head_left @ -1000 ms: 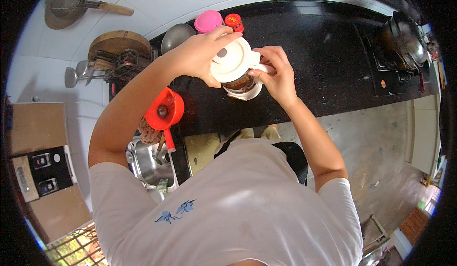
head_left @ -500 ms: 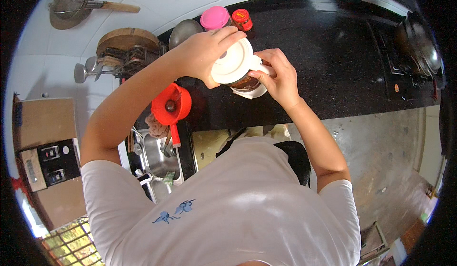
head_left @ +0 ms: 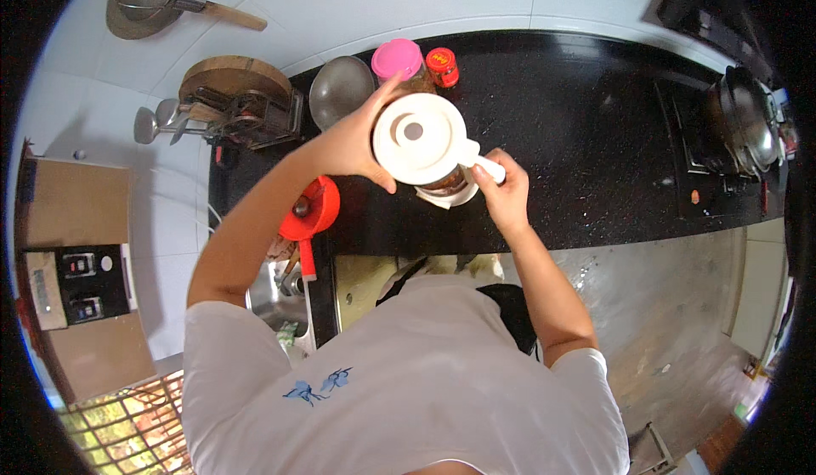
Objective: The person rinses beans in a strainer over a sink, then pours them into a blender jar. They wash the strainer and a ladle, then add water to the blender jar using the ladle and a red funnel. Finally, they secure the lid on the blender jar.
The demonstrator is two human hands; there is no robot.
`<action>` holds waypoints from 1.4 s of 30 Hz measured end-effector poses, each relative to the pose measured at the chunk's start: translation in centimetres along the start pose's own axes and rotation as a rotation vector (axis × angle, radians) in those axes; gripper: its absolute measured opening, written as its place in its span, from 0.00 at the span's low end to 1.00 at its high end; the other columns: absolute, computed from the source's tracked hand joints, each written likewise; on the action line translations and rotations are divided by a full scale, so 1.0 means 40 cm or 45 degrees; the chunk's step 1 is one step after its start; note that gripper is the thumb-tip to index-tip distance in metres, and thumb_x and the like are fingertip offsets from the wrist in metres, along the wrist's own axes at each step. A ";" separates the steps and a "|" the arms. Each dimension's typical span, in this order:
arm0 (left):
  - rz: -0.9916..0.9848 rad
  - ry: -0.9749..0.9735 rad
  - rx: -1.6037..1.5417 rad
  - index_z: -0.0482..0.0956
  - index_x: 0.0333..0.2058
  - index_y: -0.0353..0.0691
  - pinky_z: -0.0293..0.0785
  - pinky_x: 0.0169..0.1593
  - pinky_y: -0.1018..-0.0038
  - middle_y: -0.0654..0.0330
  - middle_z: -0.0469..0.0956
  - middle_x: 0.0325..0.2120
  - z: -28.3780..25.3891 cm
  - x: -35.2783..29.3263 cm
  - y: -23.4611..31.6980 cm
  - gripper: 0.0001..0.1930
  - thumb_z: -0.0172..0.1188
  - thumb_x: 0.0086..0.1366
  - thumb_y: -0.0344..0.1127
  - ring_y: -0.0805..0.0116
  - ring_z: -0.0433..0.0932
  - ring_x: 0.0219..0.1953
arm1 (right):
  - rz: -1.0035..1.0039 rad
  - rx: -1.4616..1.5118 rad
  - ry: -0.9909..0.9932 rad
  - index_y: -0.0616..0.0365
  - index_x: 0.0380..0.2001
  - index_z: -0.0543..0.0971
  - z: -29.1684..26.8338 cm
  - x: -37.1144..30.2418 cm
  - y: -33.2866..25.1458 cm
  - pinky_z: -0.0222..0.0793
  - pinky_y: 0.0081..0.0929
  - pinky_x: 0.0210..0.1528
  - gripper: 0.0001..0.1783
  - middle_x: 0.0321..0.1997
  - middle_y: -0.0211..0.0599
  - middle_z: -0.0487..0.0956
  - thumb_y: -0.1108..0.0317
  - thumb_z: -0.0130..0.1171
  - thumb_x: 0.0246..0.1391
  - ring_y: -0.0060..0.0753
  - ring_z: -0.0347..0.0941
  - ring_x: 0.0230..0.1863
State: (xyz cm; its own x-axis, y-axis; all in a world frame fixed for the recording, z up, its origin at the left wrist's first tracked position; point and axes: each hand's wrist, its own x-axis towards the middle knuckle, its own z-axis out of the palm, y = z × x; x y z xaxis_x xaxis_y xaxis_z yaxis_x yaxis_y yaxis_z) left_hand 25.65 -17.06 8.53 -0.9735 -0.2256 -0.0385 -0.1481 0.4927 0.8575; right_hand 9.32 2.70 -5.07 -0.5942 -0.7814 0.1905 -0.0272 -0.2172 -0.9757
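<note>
A blender jug [head_left: 442,184] with a white lid [head_left: 425,154] and dark brown contents is in front of me over the black counter. My left hand [head_left: 350,145] curves round its left side, thumb and fingers apart along the lid's edge. Gripped in my right hand [head_left: 507,193] is the jug's white handle [head_left: 489,166]. A white base [head_left: 459,199] shows partly below the jug; whether the two are joined I cannot tell. Close behind the jug stands a jar with a pink lid [head_left: 397,58].
A small red-lidded jar [head_left: 442,65] stands beside the pink-lidded one. To the left are a grey metal bowl [head_left: 340,91], a red ladle-like scoop [head_left: 321,210], a rack [head_left: 255,118] with utensils and a sink [head_left: 280,298]. Pans [head_left: 738,122] sit on the stove at right.
My left hand has moved from the lid's top to the jug's side, uncovering the lid. My right hand stays at the handle. The whole view has shifted, so the counter sits lower.
</note>
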 end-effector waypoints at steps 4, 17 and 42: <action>-0.262 0.029 -0.246 0.40 0.67 0.42 0.48 0.68 0.62 0.54 0.50 0.66 0.055 -0.081 -0.154 0.68 0.81 0.31 0.34 0.61 0.51 0.67 | 0.069 0.118 0.013 0.61 0.22 0.73 0.006 -0.001 -0.017 0.60 0.18 0.29 0.12 0.23 0.25 0.71 0.66 0.63 0.51 0.15 0.63 0.27; -0.027 0.544 0.062 0.68 0.54 0.38 0.69 0.56 0.65 0.51 0.74 0.49 0.256 0.022 -0.213 0.46 0.79 0.32 0.42 0.57 0.74 0.53 | 0.316 0.228 0.292 0.62 0.14 0.68 -0.022 0.047 -0.055 0.50 0.21 0.22 0.15 0.18 0.25 0.64 0.69 0.48 0.52 0.17 0.57 0.20; 0.025 0.603 -0.203 0.46 0.65 0.39 0.58 0.66 0.65 0.48 0.64 0.59 0.161 0.677 -0.206 0.67 0.81 0.26 0.39 0.56 0.62 0.62 | 0.171 0.213 0.465 0.69 0.40 0.78 -0.393 0.628 0.062 0.65 0.22 0.31 0.26 0.33 0.35 0.77 0.54 0.46 0.56 0.24 0.70 0.31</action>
State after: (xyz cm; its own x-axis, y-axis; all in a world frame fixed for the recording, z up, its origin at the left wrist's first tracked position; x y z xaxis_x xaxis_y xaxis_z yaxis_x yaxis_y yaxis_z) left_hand -0.61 -21.79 -2.88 -0.7840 -0.5929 0.1839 -0.0660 0.3742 0.9250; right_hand -18.30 -8.27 -4.39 -0.8304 -0.5569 -0.0172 0.1827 -0.2431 -0.9526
